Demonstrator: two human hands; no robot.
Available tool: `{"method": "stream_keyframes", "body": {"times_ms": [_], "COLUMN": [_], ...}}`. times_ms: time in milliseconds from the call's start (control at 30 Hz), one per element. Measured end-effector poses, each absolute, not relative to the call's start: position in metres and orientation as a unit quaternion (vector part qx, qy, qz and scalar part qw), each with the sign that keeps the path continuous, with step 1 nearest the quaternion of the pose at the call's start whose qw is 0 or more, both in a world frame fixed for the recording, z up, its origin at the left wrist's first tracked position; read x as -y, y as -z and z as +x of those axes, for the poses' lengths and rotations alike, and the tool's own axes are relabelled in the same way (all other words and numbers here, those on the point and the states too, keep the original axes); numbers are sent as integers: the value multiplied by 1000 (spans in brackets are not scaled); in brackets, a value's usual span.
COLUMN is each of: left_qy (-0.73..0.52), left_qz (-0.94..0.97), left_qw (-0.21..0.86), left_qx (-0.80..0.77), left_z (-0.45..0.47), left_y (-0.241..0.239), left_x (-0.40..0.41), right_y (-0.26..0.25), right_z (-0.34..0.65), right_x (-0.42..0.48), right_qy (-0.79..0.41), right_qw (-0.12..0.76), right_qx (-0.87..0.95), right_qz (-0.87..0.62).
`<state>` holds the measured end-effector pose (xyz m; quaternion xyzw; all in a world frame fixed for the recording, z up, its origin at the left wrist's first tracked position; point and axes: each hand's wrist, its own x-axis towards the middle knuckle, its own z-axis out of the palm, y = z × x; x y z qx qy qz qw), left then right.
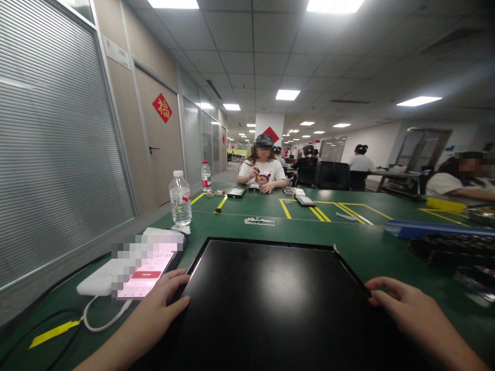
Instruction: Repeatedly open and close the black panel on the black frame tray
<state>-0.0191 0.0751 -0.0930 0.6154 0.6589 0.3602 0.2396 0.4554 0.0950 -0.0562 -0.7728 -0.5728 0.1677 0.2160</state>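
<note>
A large black flat panel (270, 299) lies on the green table (359, 242) right in front of me. My left hand (162, 304) grips the panel's left edge, fingers curled round it. At the panel's right edge my right hand (402, 304) rests with its fingers bent over the rim. A phone (149, 273) with a pink screen lies just left of my left hand, on top of a white power bank (96, 283) with a white cable (100, 322).
A clear water bottle (180, 198) stands at the left of the table, a second bottle (206, 176) farther back. Yellow tape lines (320, 211) mark the far table. A person (263, 170) sits opposite with small devices. Another person (464, 178) sits at right, behind a blue tray (433, 229).
</note>
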Motion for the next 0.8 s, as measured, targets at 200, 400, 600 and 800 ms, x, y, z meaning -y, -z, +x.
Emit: {"method": "stream_keyframes", "body": {"times_ms": [200,400,600,800], "left_qy": [-349,-335,-310,-279], "left_qz": [633,653,670,679], "left_qw": [233,222,171,153], "left_qx": [-650,-642,-653,-661], "left_z": [-23,-29,-22,-17], "left_y": [99,105,97,89], "left_x": [-76,-79,-75,-71], "right_y": [58,57,58,59], "right_z": [456,455,454,456], "right_x": [-97,-96,-95,-97], "right_qy": [-169,-157,-172,-172], "right_qw": [227,234,234,220], "right_qx": [576,577,573,565], "right_qz": [-767,-766,-766,-776]}}
